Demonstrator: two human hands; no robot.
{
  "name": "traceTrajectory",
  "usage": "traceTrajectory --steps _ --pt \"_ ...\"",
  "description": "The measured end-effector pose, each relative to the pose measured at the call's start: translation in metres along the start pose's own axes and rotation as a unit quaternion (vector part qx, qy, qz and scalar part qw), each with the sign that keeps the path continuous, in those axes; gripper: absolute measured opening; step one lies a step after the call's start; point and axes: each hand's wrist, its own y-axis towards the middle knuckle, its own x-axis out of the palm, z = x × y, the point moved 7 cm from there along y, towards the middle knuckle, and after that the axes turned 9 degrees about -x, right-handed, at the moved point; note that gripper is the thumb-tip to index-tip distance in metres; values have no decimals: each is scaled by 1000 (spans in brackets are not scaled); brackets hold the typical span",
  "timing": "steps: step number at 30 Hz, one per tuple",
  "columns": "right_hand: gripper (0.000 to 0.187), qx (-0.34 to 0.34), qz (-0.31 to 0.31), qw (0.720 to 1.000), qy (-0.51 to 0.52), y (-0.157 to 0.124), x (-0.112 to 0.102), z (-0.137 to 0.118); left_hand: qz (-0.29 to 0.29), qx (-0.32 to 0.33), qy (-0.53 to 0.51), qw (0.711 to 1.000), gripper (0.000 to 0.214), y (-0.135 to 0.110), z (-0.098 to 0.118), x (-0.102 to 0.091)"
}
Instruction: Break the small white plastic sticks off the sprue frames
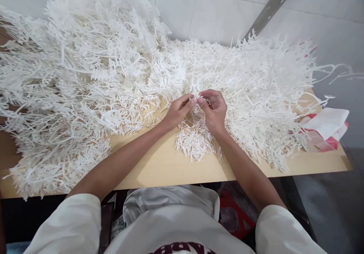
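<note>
My left hand and my right hand meet over the middle of the table, fingertips almost touching. Between them they pinch a small white branched plastic piece, partly covered by the fingers. Just below my right hand lies a small pile of loose thin white plastic sticks. Beyond and around both hands spreads a large heap of white branched plastic pieces, tangled together.
A taller mound of the same white pieces rises at the left. On the right end of the wooden table lies a red and white plastic bag. A tiled wall stands behind. Part of another person shows at the left edge.
</note>
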Motion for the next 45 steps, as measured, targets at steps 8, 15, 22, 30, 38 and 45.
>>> traceTrajectory --steps 8,15,22,30,38,45 --pt "31 -21 -37 998 -40 1 1 -6 99 96 88 986 16 -2 6 -11" --pt "21 11 -106 993 -48 5 3 8 95 38 54 993 26 -3 1 -12" --pt "16 -83 -207 949 -222 -1 16 -15 86 43 98 991 27 -4 0 -8" --pt "22 -222 -212 911 -277 -8 18 -37 82 66 129 986 30 -4 4 -6" --pt "21 -316 -137 928 -143 -25 23 -67 99 -6 26 995 30 8 -11 -21" --pt "29 -73 -105 980 -154 9 -1 -5 90 64 144 983 28 -4 2 -9"
